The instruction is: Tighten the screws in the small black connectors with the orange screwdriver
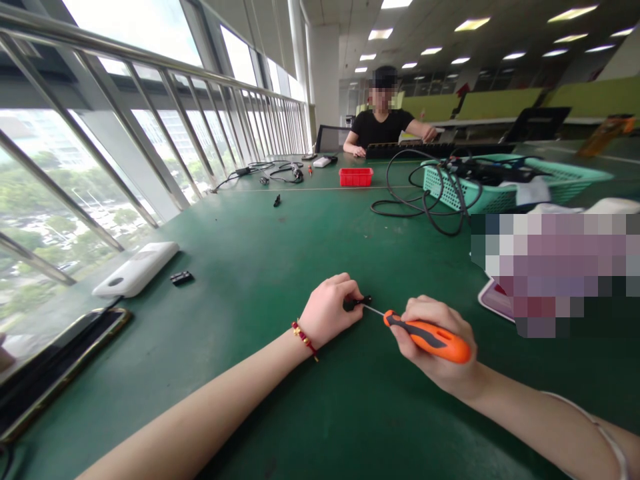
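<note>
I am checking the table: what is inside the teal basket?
Black cables lie in the teal basket and loop over its left rim onto the table; something white lies inside too. Its walls hide the bottom.

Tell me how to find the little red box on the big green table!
Look along the green table towards the far end, where another person sits. The red box stands just in front of that person, left of the teal basket full of black cables. It is the only bright red, open-topped tray there.
</note>
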